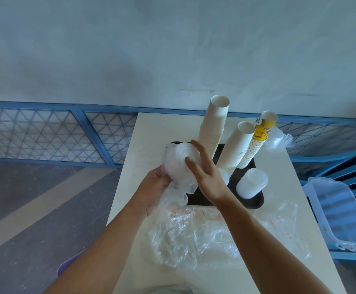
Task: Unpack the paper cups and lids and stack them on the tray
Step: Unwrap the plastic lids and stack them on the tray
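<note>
Lids are the step in hand: my left hand clamps the loose plastic sleeve of a lid stack held over the far left corner of the tray, while my right hand lies straight-fingered against that stack, gripping nothing. Three cup stacks and a bare lid pile stand on the tray. Next, I judge, I must peel the sleeve clear and set these lids down upright without toppling them

Curled left hand gripping — right hand fingers straight
</note>
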